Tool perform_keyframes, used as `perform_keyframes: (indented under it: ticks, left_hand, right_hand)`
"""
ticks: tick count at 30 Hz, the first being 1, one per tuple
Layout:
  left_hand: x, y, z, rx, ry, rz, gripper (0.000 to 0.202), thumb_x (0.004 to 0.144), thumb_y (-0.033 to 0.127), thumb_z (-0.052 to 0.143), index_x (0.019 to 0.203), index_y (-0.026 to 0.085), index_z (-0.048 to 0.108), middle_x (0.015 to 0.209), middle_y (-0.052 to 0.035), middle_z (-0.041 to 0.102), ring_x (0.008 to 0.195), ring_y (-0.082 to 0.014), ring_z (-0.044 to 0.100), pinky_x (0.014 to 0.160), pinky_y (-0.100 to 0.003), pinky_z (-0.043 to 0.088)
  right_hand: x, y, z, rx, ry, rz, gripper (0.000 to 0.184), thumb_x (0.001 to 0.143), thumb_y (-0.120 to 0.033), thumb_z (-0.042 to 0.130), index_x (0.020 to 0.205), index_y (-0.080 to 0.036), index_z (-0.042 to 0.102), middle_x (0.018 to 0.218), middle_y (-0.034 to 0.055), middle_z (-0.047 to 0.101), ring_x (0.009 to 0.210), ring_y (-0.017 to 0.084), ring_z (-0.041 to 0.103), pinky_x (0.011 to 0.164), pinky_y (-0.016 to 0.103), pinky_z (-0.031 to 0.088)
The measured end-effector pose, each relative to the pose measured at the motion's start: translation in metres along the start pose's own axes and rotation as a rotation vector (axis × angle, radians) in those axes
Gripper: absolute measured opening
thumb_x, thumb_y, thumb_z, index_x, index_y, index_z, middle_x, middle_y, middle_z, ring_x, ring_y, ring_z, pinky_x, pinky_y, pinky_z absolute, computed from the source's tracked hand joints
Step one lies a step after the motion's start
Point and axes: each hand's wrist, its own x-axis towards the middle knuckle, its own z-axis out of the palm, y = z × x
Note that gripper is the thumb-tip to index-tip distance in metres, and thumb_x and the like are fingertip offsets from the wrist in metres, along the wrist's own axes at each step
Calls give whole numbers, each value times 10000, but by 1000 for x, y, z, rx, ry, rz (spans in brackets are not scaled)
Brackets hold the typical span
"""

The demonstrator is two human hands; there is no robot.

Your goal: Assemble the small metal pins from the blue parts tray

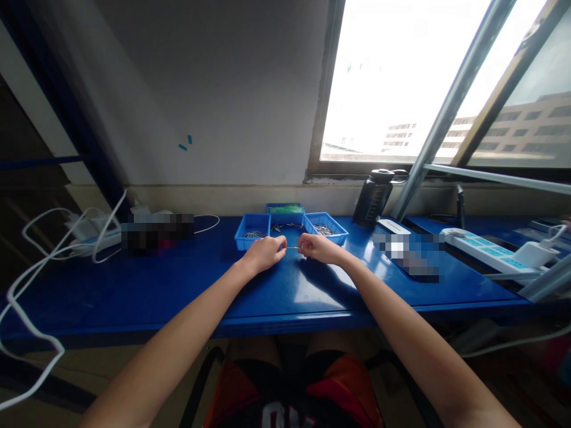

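Pinching with closed fingers just below the frame's centre, your left hand (pixel 264 253) grips one end of a thin rod (pixel 292 248); your right hand (pixel 319 247), fingers likewise closed, grips its other end, near a blue tray (pixel 339 239).

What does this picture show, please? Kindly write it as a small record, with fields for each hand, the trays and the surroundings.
Left hand: the left hand pinches one end of a thin metal piece
Right hand: the right hand pinches its other end
Side trays: left blue tray and right blue tray, both with small metal pieces
Rear tray: blue, with green contents
Surface: blue table
On the right: black bottle, white power strip
Unclear: exact type of the metal pieces
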Motion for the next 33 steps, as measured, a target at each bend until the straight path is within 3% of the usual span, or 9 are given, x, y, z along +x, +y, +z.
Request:
perform_keyframes:
  ticks: [21,33]
  left_hand:
    - [-1,0,-1,25,-6,-4,221,809,347,410,920,226,557,764,-28,630,693,-179,590,594,-243,406]
    - [-1,2,-1,37,6,-25,315,856,393,303,922,217,556,795,-56,637,749,-214,598,598,-263,403]
  right_hand:
    - [-1,0,-1,-37,6,6,168,768,-304,493,844,-165,546,640,-1,588,557,99,513,526,205,365]
    - [-1,-3,-1,72,-21,40,291,851,-368,347,793,-162,544,668,15,599,504,86,490,519,211,382]
